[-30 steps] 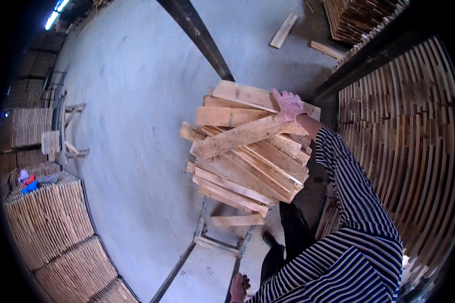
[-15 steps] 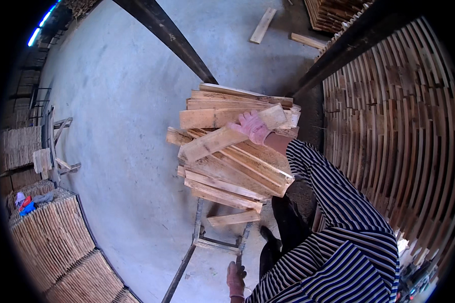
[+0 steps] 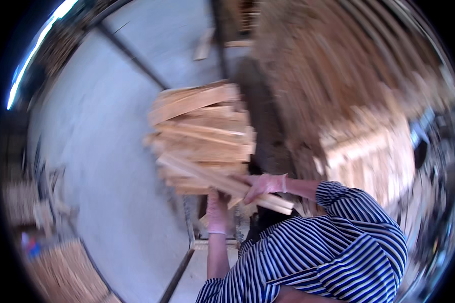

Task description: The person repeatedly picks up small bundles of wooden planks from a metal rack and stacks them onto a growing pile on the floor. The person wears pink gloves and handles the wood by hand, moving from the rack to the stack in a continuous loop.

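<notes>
"Left hand (image 3: 217, 213) is sitting higher than before?"
"Yes, beside the board (image 3: 212, 178); I'm not telling its grip. Right hand (image 3: 264, 188) is clasping the board towards four o'clock, its length pointing to ten. The pile (image 3: 202, 132) is lying beyond, twelve from the left."

left hand (image 3: 217, 213): raised to boards (image 3: 199, 171) | right hand (image 3: 265, 187): shifted nearer the body

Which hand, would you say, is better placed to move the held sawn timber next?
Probably the right hand: it grips the held sawn timber near its lower-right end. The left hand is at the timber's near edge, too blurred to confirm a grip.
</notes>
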Tool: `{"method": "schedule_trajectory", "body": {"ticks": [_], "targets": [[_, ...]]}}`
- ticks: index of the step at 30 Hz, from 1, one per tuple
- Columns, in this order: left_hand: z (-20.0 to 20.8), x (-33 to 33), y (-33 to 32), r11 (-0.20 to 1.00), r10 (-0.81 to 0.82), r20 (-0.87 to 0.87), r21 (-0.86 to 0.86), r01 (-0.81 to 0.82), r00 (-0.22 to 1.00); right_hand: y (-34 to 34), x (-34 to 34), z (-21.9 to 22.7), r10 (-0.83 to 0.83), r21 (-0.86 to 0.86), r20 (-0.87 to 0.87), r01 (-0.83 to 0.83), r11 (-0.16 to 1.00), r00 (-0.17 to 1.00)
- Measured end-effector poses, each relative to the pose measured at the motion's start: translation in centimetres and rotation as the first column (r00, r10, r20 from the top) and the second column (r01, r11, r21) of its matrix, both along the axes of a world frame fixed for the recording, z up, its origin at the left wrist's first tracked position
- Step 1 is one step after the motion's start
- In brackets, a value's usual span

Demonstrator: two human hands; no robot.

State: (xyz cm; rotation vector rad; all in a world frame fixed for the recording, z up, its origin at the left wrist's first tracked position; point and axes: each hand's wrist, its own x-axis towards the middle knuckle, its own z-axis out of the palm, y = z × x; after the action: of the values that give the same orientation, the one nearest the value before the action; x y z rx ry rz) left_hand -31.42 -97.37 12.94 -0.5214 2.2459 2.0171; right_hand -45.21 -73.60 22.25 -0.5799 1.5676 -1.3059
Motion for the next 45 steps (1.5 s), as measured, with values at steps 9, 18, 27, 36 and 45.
{"method": "schedule_trajectory", "body": {"ticks": [9, 18, 27, 36, 45], "targets": [[4.9, -3.5, 22.7, 0.718, -0.206, 0.147, 0.694, 0.048, 0.967, 14.4, 13.3, 0.6, -0.701, 0.080, -0.076, 0.706, 0.704, 0.709], [-3.1, -0.4, 33.5, 0.823, -0.398, 0.031, 0.453, 0.342, 0.917, 36.9, 22.7, 0.3, -0.686, 0.341, -0.311, 0.751, 0.566, 0.658], [-1.4, 9.5, 56.8, 0.400, -0.792, 0.183, -0.565, 0.722, 0.582, 77.4, 33.2, -4.1, -0.138, 0.801, -0.599, 0.596, -0.067, 0.789], [-3.0, 16.1, 73.5, 0.145, -0.618, 0.556, -0.614, 0.775, 0.556, 102.4, 31.3, -10.6, 0.406, 0.735, -0.643, 0.672, 0.091, 0.649], [-5.4, 16.5, 83.3, -0.050, -0.543, 0.557, -0.769, 0.637, 0.629, 105.8, 29.7, -15.3, 0.341, 0.750, -0.652, 0.642, 0.159, 0.677]]}}
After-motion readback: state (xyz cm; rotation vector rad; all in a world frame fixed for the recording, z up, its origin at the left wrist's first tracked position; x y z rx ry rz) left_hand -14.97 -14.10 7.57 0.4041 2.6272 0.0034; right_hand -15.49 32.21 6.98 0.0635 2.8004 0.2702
